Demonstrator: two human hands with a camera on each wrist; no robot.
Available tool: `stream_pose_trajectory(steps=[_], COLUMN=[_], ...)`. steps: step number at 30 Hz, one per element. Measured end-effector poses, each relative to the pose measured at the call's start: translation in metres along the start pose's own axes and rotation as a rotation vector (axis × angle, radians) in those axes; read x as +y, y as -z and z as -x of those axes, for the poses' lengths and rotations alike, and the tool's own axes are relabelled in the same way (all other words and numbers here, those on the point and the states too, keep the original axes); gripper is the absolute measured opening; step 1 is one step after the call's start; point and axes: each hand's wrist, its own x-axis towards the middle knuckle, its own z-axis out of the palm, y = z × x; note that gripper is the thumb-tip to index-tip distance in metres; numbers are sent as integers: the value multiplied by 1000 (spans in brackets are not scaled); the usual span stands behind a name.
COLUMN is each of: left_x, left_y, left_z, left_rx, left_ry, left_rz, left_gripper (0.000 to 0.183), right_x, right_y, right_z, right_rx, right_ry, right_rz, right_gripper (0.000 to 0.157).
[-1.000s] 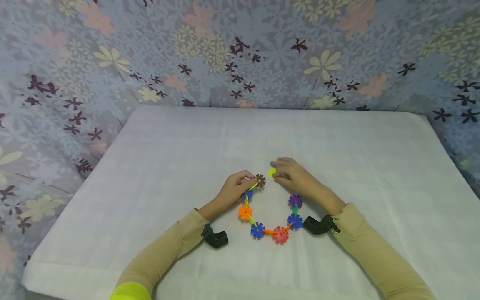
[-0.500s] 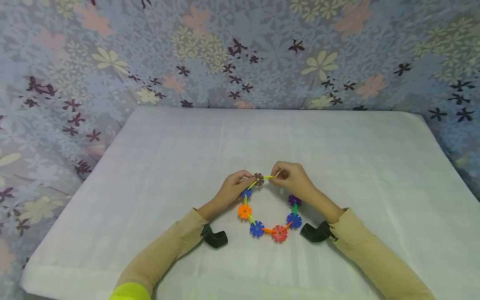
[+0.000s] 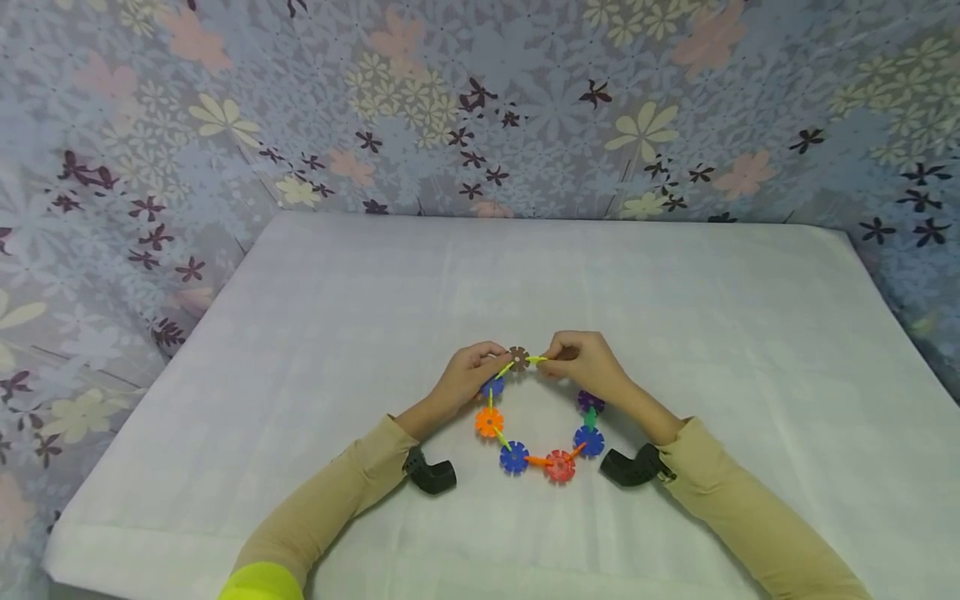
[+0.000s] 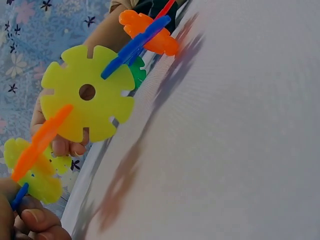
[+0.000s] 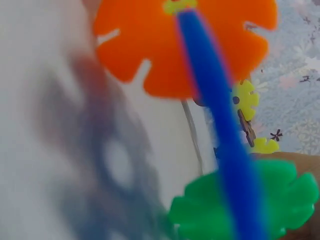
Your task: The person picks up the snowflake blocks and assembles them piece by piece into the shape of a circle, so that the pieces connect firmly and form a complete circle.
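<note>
A chain of interlocking notched plastic discs forms an open ring above the white cloth, with blue (image 3: 514, 458), orange (image 3: 490, 422) and red (image 3: 560, 467) discs along it. My left hand (image 3: 474, 372) pinches the chain near its brown disc (image 3: 518, 358). In the left wrist view its fingertips sit by a blue disc edge, beyond a large yellow disc (image 4: 105, 97). A yellow disc (image 3: 536, 359), edge-on, meets the brown disc's right side; my right hand (image 3: 591, 364) pinches it between thumb and fingers. The purple disc (image 3: 591, 402) at the chain's other end is partly under my right hand.
The white-clothed table (image 3: 360, 292) stretches out on all sides of the ring. Behind it hangs a flowered fabric (image 3: 555, 125). A black curved mount sticks out from the left sleeve (image 3: 352, 467) and another from the right sleeve (image 3: 742, 492).
My right hand has turned and come slightly down, bringing the yellow disc edge-on against the brown disc. My left hand has stayed nearly still.
</note>
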Motion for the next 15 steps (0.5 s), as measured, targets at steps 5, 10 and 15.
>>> stream_pose_trajectory(steps=[5,10,15], left_x=[12,11,12], left_y=[-3,-7,-7], left_z=[6,10,9], left_rx=[26,36,56], left_ry=[-25,-41,-77], left_rz=[6,14,-20], left_gripper=[19,18,17], right_x=[8,14,21], right_y=[-3,-6,-9], right_z=[0,3,0], right_rx=[16,0,35], right_ry=[120,233,248], right_rz=[-56,-99,-57], right_gripper=[10,14,16])
